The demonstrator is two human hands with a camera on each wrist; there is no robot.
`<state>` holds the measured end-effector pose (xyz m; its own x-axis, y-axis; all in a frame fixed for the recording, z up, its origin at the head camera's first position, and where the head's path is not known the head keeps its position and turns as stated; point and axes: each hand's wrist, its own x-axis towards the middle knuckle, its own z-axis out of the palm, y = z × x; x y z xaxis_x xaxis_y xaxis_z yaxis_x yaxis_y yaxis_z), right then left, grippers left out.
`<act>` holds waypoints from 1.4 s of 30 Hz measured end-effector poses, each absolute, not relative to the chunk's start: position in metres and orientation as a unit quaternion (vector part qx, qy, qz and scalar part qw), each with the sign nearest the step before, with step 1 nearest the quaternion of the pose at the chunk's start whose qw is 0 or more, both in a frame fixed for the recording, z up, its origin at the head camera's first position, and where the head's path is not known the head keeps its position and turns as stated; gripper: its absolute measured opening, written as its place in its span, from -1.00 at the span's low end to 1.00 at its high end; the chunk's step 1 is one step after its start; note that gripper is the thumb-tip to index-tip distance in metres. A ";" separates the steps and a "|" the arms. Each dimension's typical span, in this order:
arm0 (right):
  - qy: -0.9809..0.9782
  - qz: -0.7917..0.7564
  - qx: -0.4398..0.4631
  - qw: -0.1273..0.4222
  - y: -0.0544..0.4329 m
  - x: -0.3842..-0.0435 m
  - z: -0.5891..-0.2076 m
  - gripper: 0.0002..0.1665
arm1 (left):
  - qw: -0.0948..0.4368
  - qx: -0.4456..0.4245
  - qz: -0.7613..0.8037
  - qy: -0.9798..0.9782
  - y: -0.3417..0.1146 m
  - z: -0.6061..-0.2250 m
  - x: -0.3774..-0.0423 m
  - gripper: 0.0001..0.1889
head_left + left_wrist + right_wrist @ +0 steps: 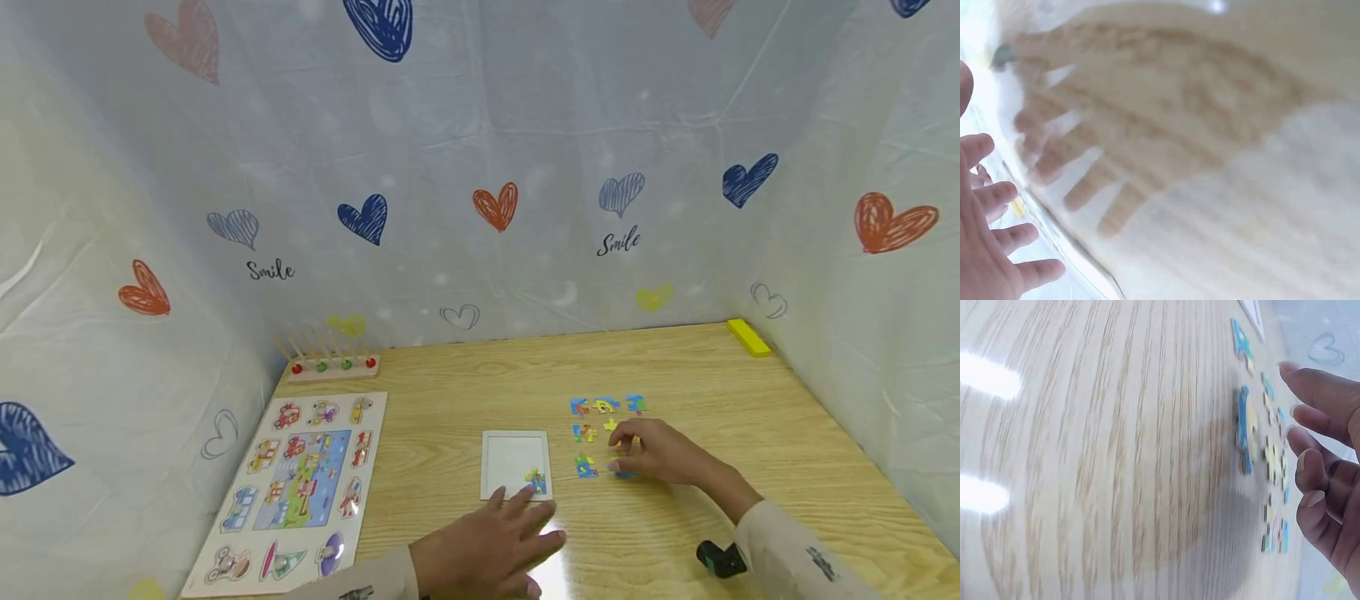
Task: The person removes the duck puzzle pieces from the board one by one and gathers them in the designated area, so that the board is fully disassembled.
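My right hand (656, 452) hovers over jigsaw pieces at the right, fingers loosely bent. In the right wrist view, a gap shows between the right hand (1329, 456) and a blue-edged puzzle piece (1243, 428) on the table; nothing appears between thumb and fingers. Several more pieces lie in rough rows, among them a corner piece (587, 466) and a yellow one (611, 424). My left hand (491, 546), fingers spread, is at the near edge of a white square puzzle frame (513, 435). Inside its lower right corner sits a blue-and-yellow piece (536, 480).
On the left lies a wooden vehicle puzzle board (251, 454). Behind it stands a pegged rack (333, 368) with red and green beads. A yellow block (748, 337) is at the far right corner, and a black object (722, 558) lies by the right sleeve. Heart-printed sheeting surrounds the table.
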<state>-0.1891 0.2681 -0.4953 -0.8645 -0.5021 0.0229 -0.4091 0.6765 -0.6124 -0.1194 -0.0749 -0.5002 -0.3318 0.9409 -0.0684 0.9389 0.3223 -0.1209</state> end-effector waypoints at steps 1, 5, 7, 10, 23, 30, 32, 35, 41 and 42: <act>0.911 -0.321 -0.249 0.080 0.266 -0.189 -0.495 -0.63 | -0.003 -0.575 0.062 -0.816 -0.076 -0.500 -0.122 -0.33; 0.905 -0.332 -0.253 0.087 0.255 -0.190 -0.494 -0.64 | -0.040 -0.541 0.046 -0.839 -0.084 -0.496 -0.132 -0.32; 0.903 -0.336 -0.255 0.087 0.248 -0.191 -0.494 -0.67 | -0.041 -0.516 0.046 -0.854 -0.089 -0.496 -0.137 -0.31; 0.898 -0.344 -0.258 0.091 0.238 -0.191 -0.494 -0.71 | -0.042 -0.477 0.050 -0.876 -0.098 -0.497 -0.143 -0.28; 0.891 -0.346 -0.274 0.107 0.189 -0.186 -0.501 -0.56 | -0.108 -0.391 0.024 -0.914 -0.116 -0.502 -0.153 -0.19; 0.901 -0.330 -0.266 0.095 0.168 -0.183 -0.504 -0.51 | -0.120 -0.386 0.017 -0.914 -0.116 -0.499 -0.152 -0.20; 0.905 -0.323 -0.260 0.096 0.163 -0.182 -0.505 -0.49 | -0.121 -0.386 0.018 -0.914 -0.116 -0.499 -0.152 -0.20; 0.911 -0.313 -0.249 0.098 0.158 -0.180 -0.507 -0.48 | -0.123 -0.385 0.018 -0.914 -0.115 -0.499 -0.153 -0.20; 0.918 -0.304 -0.239 0.087 0.152 -0.175 -0.510 -0.50 | -0.123 -0.382 0.037 -0.915 -0.114 -0.500 -0.153 -0.19; 0.917 -0.306 -0.240 0.086 0.151 -0.174 -0.510 -0.51 | -0.123 -0.382 0.041 -0.915 -0.114 -0.501 -0.153 -0.19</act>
